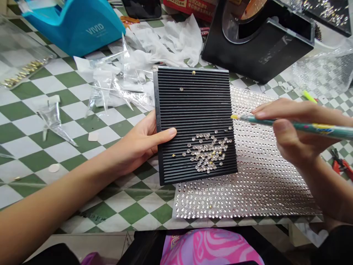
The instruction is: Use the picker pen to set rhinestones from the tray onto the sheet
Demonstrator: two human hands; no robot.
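Observation:
A black ridged tray (193, 106) lies on the table with a heap of small clear rhinestones (208, 151) near its lower right. My left hand (143, 141) grips the tray's left edge, thumb on top. My right hand (292, 130) is closed on a green picker pencil (298, 126) whose yellow tip hovers at the tray's right edge. Under the tray lies a sheet of rhinestones in rows (259, 184).
A blue tape dispenser (74, 25) sits at the back left and a black dispenser (259, 40) at the back right. Crumpled clear wrappers and tissue (143, 55) litter the green checked tablecloth (33, 140). Red pliers (340, 163) lie at the right edge.

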